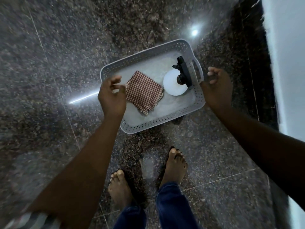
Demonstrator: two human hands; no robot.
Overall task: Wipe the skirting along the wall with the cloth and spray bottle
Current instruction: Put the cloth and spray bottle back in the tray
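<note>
- Basket (pixel 142 57), grey plastic with perforated walls, sits on the speckled stone floor (pixel 49 80), just in front of two bare feet (pixel 175 164).
- Cloth (pixel 143 93), red-and-white checked and folded, lies flat in the basket's left half.
- Spray bottle (pixel 173 85), white with a black trigger head, stands in the right half, beside the cloth.
- Left hand (pixel 112 96) hovers over the basket's left end, at the cloth's edge; its fingers are loosely curled, apart from the thumb, and grip nothing.
- Right hand (pixel 217 86) hangs by the basket's right handle, fingers relaxed and half curled, holding nothing; whether it touches the rim cannot be told.
- Skirting (pixel 257 63), a dark strip, runs along the white wall (pixel 290 63) to the right of the basket.
</note>
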